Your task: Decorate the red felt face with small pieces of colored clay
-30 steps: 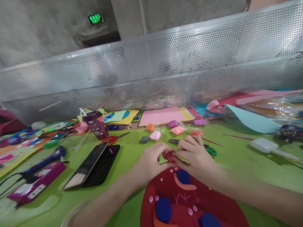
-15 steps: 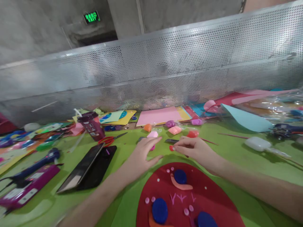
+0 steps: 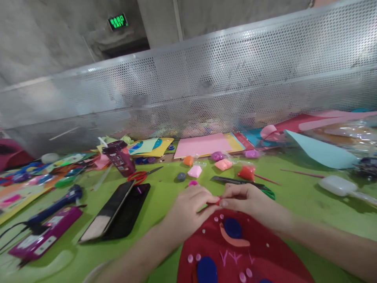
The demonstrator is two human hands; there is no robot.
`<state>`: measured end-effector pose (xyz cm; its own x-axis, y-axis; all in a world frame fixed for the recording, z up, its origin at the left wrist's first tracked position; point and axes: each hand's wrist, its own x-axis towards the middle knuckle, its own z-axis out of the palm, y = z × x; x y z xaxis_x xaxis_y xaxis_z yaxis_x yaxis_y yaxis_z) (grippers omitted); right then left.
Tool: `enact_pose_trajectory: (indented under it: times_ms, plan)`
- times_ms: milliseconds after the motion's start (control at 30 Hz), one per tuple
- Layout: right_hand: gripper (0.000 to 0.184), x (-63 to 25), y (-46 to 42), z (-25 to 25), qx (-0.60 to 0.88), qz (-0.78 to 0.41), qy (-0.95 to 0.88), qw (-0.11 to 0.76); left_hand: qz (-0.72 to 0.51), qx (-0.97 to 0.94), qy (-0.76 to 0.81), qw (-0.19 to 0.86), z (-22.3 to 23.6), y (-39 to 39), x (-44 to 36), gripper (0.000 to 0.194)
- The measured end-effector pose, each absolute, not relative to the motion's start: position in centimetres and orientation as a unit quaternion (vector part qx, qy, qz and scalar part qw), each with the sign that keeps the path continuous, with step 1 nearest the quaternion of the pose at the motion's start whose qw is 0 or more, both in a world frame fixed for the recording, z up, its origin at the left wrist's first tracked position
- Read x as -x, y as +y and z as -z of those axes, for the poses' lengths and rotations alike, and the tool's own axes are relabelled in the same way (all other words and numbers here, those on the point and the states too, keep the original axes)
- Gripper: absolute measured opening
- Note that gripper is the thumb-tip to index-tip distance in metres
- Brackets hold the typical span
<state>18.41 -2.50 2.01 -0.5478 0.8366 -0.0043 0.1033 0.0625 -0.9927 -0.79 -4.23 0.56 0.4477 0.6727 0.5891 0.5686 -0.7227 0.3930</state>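
Note:
A small red piece of clay (image 3: 217, 202) sits between the fingertips of my two hands, just above the far edge of a dark red rounded sheet (image 3: 212, 243). My left hand (image 3: 191, 208) pinches it from the left, while my right hand (image 3: 253, 202) grips it with thumb and fingers from the right. Fingers cover most of the piece. On the sheet are blue discs (image 3: 232, 228), a curved peach strip (image 3: 234, 239), small pink dots and thin pink branching lines. Behind my left hand lies a magenta clay lump (image 3: 193, 183).
Beyond my hands lie a utility knife (image 3: 235, 181), a red clay bag (image 3: 246, 173), a pink clay bag (image 3: 194, 171) and a grey lump (image 3: 180, 177). Leftward are red-handled scissors (image 3: 140, 177), a lidded cup (image 3: 120, 158), a phone (image 3: 107, 212) and a purple power strip (image 3: 47, 232).
My left hand moved away and opened, then came back to meet my right hand at the red clay. The magenta lump now shows on the table. The view has shifted slightly.

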Motion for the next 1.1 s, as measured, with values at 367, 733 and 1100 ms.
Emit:
enact_pose_trajectory:
  times_ms: [367,733,1100]
  plan:
    - [0.009,-18.2,-3.2,-2.2,0.370,-0.304,-0.792,0.379,-0.355,-0.774,0.475,0.222,-2.0,-4.8,0.9,0.013]
    - [0.015,-17.8,-3.7,-1.7,0.238,-0.175,-0.843,0.450,-0.387,-0.633,0.403,0.536,-1.7,-4.7,0.6,0.012]
    - [0.020,-17.5,-3.3,-0.8,0.198,-0.015,-0.856,0.477,-0.389,-0.590,0.417,0.572,-1.4,-4.3,0.8,0.022]
